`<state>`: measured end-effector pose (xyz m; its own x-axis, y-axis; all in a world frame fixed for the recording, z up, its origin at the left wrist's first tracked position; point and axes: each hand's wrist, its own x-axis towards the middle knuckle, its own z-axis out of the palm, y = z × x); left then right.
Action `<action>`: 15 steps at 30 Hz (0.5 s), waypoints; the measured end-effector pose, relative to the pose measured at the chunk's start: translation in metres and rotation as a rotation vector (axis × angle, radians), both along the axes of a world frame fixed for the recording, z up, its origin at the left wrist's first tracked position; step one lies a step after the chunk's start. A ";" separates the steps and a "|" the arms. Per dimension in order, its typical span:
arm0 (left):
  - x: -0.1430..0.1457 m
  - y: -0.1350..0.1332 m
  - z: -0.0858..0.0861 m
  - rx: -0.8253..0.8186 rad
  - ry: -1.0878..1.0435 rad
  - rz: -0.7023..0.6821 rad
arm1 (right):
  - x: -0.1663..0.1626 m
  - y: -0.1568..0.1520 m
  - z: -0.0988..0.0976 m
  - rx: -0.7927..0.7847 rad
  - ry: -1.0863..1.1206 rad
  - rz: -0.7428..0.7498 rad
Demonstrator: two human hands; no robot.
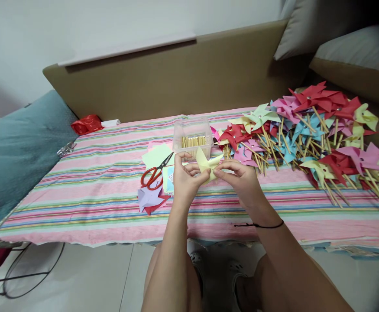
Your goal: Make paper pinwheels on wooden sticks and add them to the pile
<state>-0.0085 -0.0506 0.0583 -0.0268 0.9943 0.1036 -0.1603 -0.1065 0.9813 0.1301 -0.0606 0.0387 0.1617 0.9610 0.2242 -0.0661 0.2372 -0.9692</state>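
Observation:
Both my hands hold a pale yellow paper pinwheel (207, 165) above the striped cloth. My left hand (185, 177) pinches its left side with fingers curled. My right hand (241, 178) grips its right side, fingers pressed together. Just behind them stands a clear plastic box (192, 136) holding wooden sticks. Red-handled scissors (155, 174) lie to the left of my left hand on pale green paper sheets (157, 154). Purple and red cut paper pieces (150, 199) lie near my left wrist.
A big heap of finished pinwheels on sticks (319, 134), red, pink, blue, green and yellow, covers the right side of the striped cloth (88, 190). A teal cushion (17, 151) lies at the left, a red bag (85, 124) behind. A cable (27, 277) runs on the floor.

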 end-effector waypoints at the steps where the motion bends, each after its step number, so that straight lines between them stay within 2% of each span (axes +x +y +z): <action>1: 0.000 0.000 -0.001 0.012 0.009 -0.001 | 0.000 0.000 -0.001 -0.003 0.019 0.002; 15: 0.001 0.000 0.002 0.022 -0.014 -0.016 | -0.005 0.001 -0.002 -0.031 0.124 0.026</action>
